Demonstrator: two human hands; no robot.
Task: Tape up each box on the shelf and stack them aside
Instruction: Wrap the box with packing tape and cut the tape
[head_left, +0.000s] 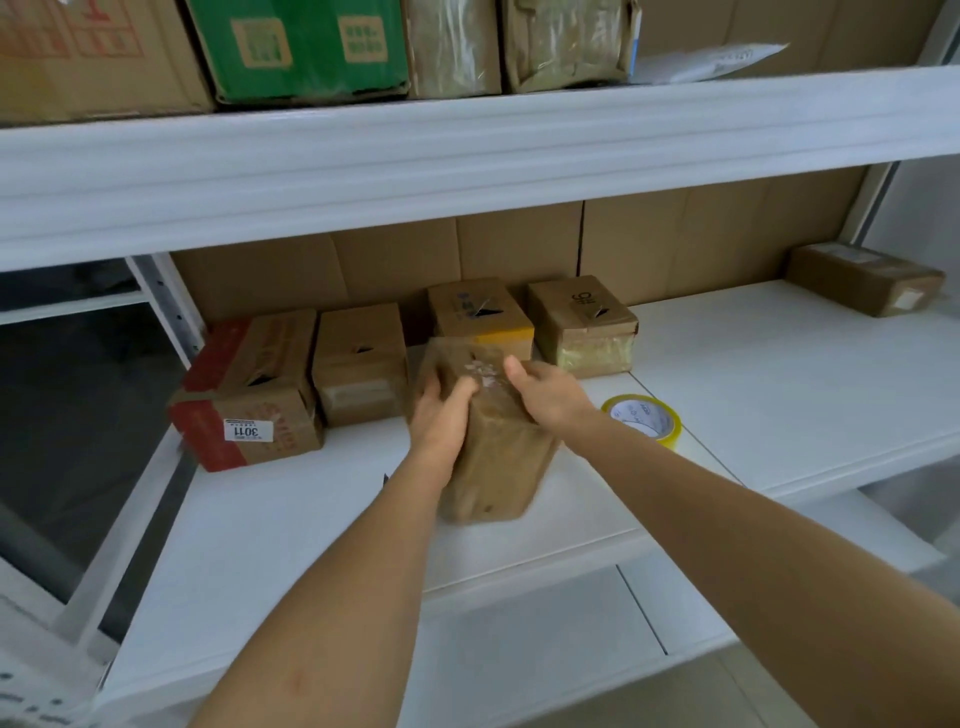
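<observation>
Four cartons stand in a row at the shelf (753, 374) back-left: the red-printed carton (249, 395), plain carton (359, 364), yellow-taped carton (480, 312) and film-wrapped carton (582, 325). The tape roll (644, 418) lies mid-shelf near the front edge. A lone box (865, 278) sits at the back-right corner. Between them the right half lies bare, as does the front-left strip.
</observation>
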